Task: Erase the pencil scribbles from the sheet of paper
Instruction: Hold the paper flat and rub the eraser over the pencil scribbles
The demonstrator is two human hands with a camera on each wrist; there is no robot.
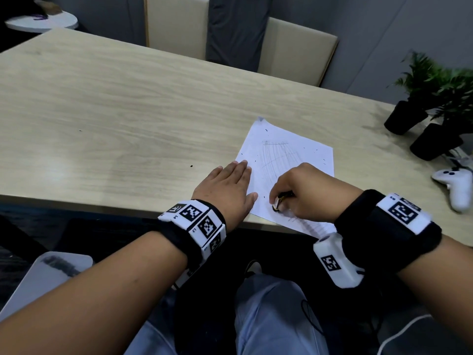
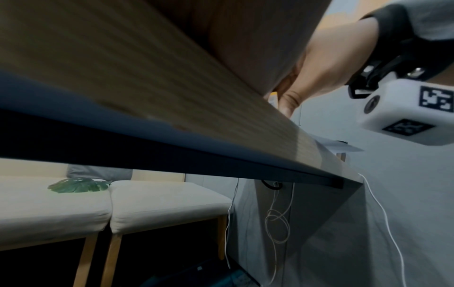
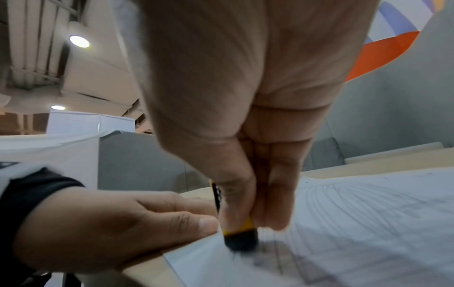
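A white sheet of paper (image 1: 289, 160) with faint pencil scribbles (image 1: 275, 160) lies near the table's front edge, its near corner hanging over. My right hand (image 1: 299, 193) pinches a black eraser in a yellow sleeve (image 3: 239, 237) and presses its tip on the sheet's near left part. The eraser (image 1: 277, 203) shows below my thumb in the head view. My left hand (image 1: 226, 185) lies flat with straight fingers on the sheet's left edge and the table. In the right wrist view that left hand (image 3: 117, 227) rests beside the eraser. Dark eraser crumbs dot the paper.
The wooden table (image 1: 115, 106) stretches far to the left and back. Two potted plants (image 1: 430, 103) stand at the right, with a white game controller (image 1: 455, 187) nearer me. Beige chairs (image 1: 294, 51) stand behind the table. Cables (image 2: 277, 219) hang under it.
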